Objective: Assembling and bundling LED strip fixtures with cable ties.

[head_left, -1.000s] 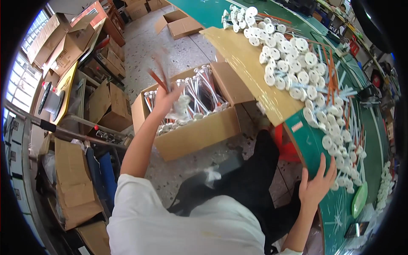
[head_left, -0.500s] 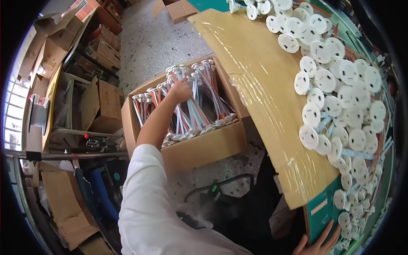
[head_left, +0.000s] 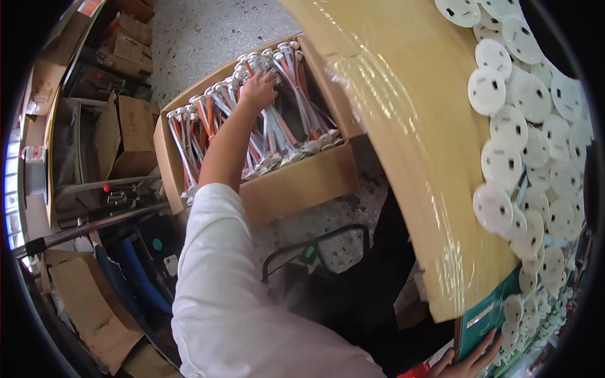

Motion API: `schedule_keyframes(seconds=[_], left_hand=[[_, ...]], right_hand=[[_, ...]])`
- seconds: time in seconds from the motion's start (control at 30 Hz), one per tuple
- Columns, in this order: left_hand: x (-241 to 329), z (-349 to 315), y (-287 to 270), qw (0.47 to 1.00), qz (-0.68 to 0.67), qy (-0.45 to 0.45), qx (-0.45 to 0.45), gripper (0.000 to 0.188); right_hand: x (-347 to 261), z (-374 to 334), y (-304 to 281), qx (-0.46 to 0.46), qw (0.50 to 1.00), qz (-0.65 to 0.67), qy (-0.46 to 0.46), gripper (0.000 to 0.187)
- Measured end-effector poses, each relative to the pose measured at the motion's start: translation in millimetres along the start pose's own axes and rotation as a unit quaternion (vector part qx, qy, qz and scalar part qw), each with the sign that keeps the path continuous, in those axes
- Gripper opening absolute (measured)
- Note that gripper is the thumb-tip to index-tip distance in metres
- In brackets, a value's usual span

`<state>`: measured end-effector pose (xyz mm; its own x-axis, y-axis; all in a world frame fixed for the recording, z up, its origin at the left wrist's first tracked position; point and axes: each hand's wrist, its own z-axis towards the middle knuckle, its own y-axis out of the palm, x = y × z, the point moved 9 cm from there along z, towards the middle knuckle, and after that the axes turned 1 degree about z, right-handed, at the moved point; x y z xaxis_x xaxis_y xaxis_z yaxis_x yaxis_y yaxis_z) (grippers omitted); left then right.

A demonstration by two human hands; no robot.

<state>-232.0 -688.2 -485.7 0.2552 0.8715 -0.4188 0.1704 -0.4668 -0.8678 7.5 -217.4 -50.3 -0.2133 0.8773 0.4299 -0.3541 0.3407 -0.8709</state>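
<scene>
An open cardboard box (head_left: 296,183) on the floor holds several bundles of long grey and orange strips (head_left: 211,120) with white round ends. My left hand (head_left: 258,91) reaches over the box toward its far side. Its fingers are spread against the tops of the bundles there. My right hand (head_left: 472,359) rests with fingers stretched out on the green edge of the worktable (head_left: 482,315) at the lower right. Beside it lies a heap of white round discs with small square slots (head_left: 504,160), some strips showing among them.
A sheet of brown cardboard with clear tape (head_left: 403,126) covers the table's left side, overhanging its edge. Shelves with cardboard boxes (head_left: 129,142) stand at the left, with a metal rail (head_left: 94,223) in front. A black frame (head_left: 315,252) is near my legs.
The view has shifted, so the box sits higher and further left. My left hand, curled round a bundle before, now has its fingers spread. My right hand stays at the table edge.
</scene>
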Motion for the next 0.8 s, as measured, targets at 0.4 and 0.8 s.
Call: schedule_keyframes(seconds=[0.4, 0.8], left_hand=[[-6, -262, -355, 0.801, -0.433, 0.028, 0.413, 0.009], [184, -306, -616, 0.537, -0.503, 0.173, 0.654, 0.017]], right_hand=[[35, -50, -20, 0.107, 0.963, 0.246, 0.034, 0.060], [190, -210, -68, 0.221, 0.922, 0.296, 0.116, 0.018]])
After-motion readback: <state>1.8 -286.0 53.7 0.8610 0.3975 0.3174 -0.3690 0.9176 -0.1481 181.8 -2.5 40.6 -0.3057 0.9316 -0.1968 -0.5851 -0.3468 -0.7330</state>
